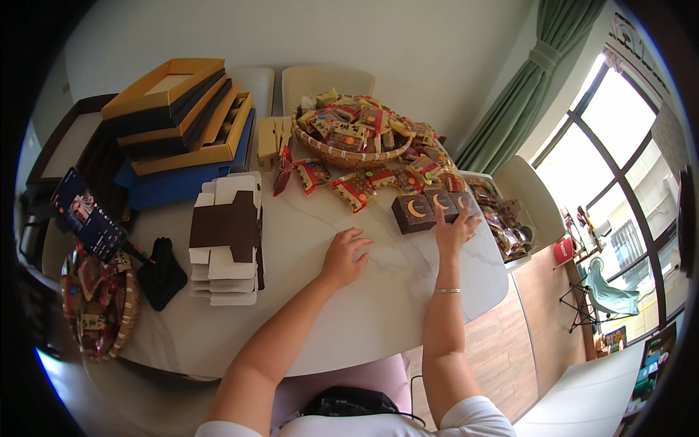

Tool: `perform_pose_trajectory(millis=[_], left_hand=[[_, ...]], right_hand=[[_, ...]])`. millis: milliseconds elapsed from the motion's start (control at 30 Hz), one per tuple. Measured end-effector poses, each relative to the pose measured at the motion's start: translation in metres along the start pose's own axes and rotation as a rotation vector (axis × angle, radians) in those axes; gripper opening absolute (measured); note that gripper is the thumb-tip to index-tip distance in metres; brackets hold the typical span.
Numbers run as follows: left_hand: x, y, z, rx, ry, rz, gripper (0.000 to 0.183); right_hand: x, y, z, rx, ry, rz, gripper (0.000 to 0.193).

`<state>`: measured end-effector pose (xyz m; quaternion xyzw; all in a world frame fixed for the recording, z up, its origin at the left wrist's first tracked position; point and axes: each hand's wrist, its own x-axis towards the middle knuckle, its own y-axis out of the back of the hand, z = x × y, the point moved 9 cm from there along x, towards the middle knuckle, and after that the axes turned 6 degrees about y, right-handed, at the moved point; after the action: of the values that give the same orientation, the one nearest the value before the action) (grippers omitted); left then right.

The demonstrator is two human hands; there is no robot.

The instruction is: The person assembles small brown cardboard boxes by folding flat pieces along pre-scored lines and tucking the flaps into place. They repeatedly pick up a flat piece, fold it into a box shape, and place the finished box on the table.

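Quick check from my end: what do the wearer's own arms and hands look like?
Both the left hand and right hand are ungloved, with bare forearms below short white sleeves. A thin, shiny bracelet circles the right wrist; none shows on the left.

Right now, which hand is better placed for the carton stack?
Probably the left hand: it looks empty and is nearer the carton stack; the right hand is at the moon-marked boxes.
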<state>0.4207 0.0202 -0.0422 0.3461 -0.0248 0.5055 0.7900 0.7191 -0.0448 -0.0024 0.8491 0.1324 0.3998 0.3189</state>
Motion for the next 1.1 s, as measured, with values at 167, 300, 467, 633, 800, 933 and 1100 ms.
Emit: perform_pose_trajectory(millis=[167,300,467,633,800,933,1100], left_hand=[[0.000,-0.001,0.000,0.011,-0.011,0.003,0.032],[0.000,0.001,0.001,0.015,-0.012,0.004,0.031],[0.000,0.001,0.002,0.009,-0.012,0.001,0.031],[-0.001,0.001,0.001,0.005,-0.022,0.012,0.031],[-0.002,0.016,0.016,-0.054,-0.039,0.105,0.031],[-0.008,0.083,0.093,0.124,-0.261,0.229,0.032],[-0.037,0.255,0.055,0.689,0.232,0.599,0.065]], right_hand=[[-0.001,-0.024,0.033,0.140,-0.104,-0.155,0.111],[-0.005,-0.029,0.022,0.085,-0.118,-0.259,0.115],[-0.006,-0.026,0.020,0.078,-0.126,-0.237,0.113],[-0.005,-0.015,0.012,0.101,-0.086,-0.179,0.106],[-0.001,0.030,-0.032,0.314,0.247,0.229,0.058],[-0.022,0.025,-0.077,0.787,0.229,0.068,0.020],[-0.107,-0.057,-0.177,1.056,0.078,-0.755,0.033]])
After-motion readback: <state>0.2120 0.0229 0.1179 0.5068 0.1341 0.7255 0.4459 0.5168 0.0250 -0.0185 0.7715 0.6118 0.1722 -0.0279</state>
